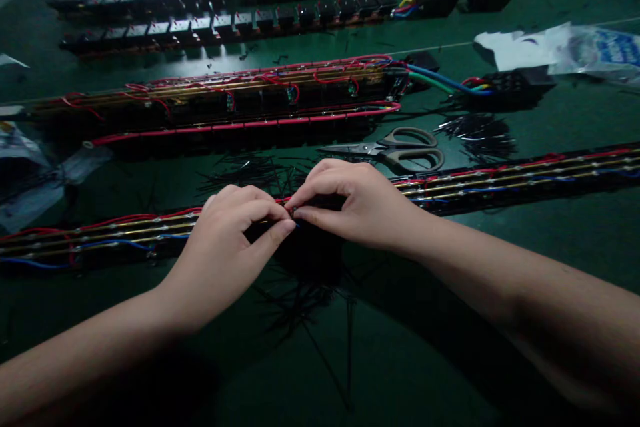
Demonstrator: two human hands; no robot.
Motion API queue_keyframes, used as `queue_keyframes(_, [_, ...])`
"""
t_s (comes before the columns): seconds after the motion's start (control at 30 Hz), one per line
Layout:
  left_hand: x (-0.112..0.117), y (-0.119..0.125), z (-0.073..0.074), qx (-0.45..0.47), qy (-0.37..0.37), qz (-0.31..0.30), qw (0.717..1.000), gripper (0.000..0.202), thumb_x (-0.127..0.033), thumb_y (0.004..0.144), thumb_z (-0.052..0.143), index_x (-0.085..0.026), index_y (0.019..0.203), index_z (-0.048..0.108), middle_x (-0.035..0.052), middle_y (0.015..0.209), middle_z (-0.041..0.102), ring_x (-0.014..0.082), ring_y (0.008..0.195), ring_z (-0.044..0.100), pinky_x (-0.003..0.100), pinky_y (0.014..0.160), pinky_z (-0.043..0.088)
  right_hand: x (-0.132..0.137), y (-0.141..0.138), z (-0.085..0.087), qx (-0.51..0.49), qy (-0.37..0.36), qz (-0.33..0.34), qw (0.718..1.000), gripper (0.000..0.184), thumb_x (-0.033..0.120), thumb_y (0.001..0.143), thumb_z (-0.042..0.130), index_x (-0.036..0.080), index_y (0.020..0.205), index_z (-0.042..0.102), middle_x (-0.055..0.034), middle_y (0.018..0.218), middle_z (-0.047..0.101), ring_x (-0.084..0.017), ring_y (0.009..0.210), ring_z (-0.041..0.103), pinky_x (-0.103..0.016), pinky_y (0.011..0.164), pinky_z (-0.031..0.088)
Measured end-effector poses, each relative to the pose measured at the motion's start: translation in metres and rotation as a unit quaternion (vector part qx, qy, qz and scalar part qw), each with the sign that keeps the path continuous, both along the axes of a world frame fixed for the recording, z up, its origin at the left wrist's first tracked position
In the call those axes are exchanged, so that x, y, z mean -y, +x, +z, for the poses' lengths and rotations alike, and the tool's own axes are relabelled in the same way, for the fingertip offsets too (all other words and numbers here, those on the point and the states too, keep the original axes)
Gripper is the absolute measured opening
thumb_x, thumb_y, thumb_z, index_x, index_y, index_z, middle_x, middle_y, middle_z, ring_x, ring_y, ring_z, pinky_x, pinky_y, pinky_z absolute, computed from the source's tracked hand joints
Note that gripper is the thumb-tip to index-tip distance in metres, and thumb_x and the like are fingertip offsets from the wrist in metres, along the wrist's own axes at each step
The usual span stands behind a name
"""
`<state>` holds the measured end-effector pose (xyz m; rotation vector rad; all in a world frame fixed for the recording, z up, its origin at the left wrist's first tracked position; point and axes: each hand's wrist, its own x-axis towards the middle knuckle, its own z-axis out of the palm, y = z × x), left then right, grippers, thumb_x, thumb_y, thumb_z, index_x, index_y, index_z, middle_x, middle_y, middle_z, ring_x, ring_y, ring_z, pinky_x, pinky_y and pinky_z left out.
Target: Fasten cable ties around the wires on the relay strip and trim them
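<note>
Strip with long metal rods lies across the bench under both hands, head view. Long axis slants: low at the left edge, rising toward the right edge, so crosswise to the forearms. Left hand comes in from the near left, right hand from the near right; their fingertips meet over the strip, between its two visible runs. Neither hand clearly nearer; strip directly below both grips, running out past each.

Left grip: thumb and forefinger drawn together. Right grip: same, tips beside the left's. Something small and dark sits between; cannot tell what, nor which hand bears it.

Red wire along the strip's far side, blue wire along the near side. Scissors lie just beyond the right hand, points leftward. Thin black ties scattered beyond the left hand; another heap right of the scissors.
</note>
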<state>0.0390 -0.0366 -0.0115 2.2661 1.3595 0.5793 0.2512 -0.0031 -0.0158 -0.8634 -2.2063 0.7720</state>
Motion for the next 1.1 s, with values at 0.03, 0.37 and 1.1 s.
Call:
queue_keyframes(0.03, [0.0005, 0.0005, 0.0004, -0.001, -0.003, 0.002, 1.000, 0.018, -0.034, 0.095, 0.060, -0.023, 0.085, 0.070, 0.0003, 0.094, 0.070, 0.0216, 0.093, 0.058, 0.038, 0.083, 0.040, -0.0002, 0.0000, -0.0005, -0.001, 0.004, 0.002, 1.000, 0.015, 0.010, 0.085, 0.070, 0.014, 0.094, 0.080, -0.0046, 0.085, 0.076, -0.016, 0.087, 0.067, -0.027, 0.078, 0.050])
queue_keyframes(0.37, [0.0000, 0.0023, 0.0001, 0.013, -0.003, 0.013, 1.000, 0.015, -0.031, 0.092, 0.063, -0.024, 0.082, 0.071, -0.0020, 0.091, 0.070, 0.0197, 0.091, 0.057, 0.037, 0.083, 0.040, -0.0008, -0.0004, -0.0013, -0.002, 0.011, 0.003, 1.000, 0.016, 0.008, 0.083, 0.070, 0.014, 0.094, 0.080, -0.0039, 0.083, 0.076, -0.015, 0.085, 0.068, -0.025, 0.075, 0.052])
queue_keyframes(1.1, [0.0024, -0.0002, -0.0036, 0.023, 0.053, 0.009, 0.998, 0.013, -0.029, 0.095, 0.062, -0.021, 0.088, 0.070, 0.0007, 0.091, 0.068, 0.0191, 0.091, 0.058, 0.035, 0.081, 0.042, -0.0007, 0.0029, 0.0048, -0.004, -0.008, 0.018, 1.000, 0.009, 0.016, 0.085, 0.069, 0.012, 0.090, 0.076, -0.0043, 0.085, 0.075, -0.015, 0.081, 0.068, -0.026, 0.072, 0.051])
